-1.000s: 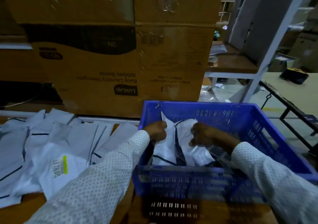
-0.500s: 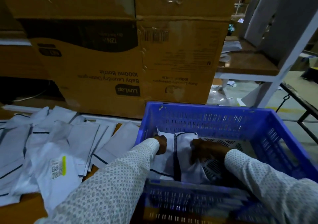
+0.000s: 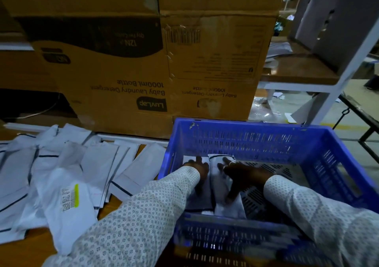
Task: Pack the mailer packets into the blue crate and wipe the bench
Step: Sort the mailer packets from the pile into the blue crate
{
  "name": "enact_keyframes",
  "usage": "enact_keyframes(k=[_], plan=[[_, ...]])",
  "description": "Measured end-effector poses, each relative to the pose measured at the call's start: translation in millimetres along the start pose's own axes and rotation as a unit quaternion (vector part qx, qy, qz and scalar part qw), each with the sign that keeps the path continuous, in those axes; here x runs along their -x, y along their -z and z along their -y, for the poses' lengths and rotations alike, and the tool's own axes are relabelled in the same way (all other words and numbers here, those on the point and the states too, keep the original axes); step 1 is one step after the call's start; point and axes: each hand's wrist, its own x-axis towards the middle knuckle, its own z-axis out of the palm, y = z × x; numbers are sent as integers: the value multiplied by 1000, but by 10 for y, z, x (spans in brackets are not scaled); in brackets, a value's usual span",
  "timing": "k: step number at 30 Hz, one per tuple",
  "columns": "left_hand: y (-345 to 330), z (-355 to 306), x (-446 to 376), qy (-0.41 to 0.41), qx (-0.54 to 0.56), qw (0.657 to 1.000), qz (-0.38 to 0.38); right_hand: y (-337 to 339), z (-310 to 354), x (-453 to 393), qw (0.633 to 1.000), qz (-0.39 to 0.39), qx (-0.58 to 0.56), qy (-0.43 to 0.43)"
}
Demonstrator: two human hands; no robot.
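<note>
Stacked cardboard boxes (image 3: 143, 61) fill the back of the view, their print upside down. In front of them, on the right, the blue crate (image 3: 256, 141) sits on the wooden bench (image 3: 22, 246). Its slotted walls and floor show, and two white packets lie flat on the floor at its left end: one packet (image 3: 202, 197) against the left wall and a second packet (image 3: 224, 195) just beside it, side by side and touching along their long edges. The right half of the crate floor is bare grating.

Left of the crate, a loose pile of packets (image 3: 61, 174) is spread over the bench, overlapping one another; the nearest one carries a barcode label (image 3: 69, 198) with a yellow strip.

Both hands are inside the crate. The left hand (image 3: 198, 169) lies flat with straight fingers on the left packet. The right hand (image 3: 242, 174) is spread, fingers extended, pressing on the second packet.

A second ago both hands were closed round the packets, which stood bunched and raised above the crate floor; half a second ago they were lower. Now the packets lie flat and the fingers have opened out over them. The pile on the bench is unchanged.
</note>
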Motion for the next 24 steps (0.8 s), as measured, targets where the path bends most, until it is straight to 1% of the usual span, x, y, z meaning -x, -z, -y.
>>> enact_keyframes(k=[1,2,3,5,7,11,13,15,17,19,20,22,24], plan=[[-24,-4,0,-3,11,1000,28,10,-4,-23,999,13,34,-4],[-38,1,-39,-27,-7,998,52,-12,-15,-48,999,13,38,17],[-44,3,-21,-17,-20,996,90,-25,-17,-54,999,20,42,8],[-56,27,-30,-29,-65,990,122,-18,-30,-81,999,22,40,3],[-72,56,-26,-24,-85,989,120,15,-3,-91,999,23,41,3],[-91,39,23,-22,-91,989,112,37,78,-86,997,30,65,-2],[-95,14,42,-9,-78,991,109,35,72,-45,999,22,47,-3],[-1,-8,130,-15,-76,993,93,45,44,17,1000,16,5,-19],[181,-41,253,-39,-61,995,74,128,86,112,999,-3,-32,-36],[368,-51,370,-66,-42,996,33,276,171,250,999,-31,9,-42],[449,-26,424,-80,-52,995,1,374,239,368,997,-43,38,-50],[587,71,567,-90,-66,992,-63,532,312,590,993,-90,46,-63],[723,209,731,-103,-67,986,-113,617,357,819,984,-165,31,-61]])
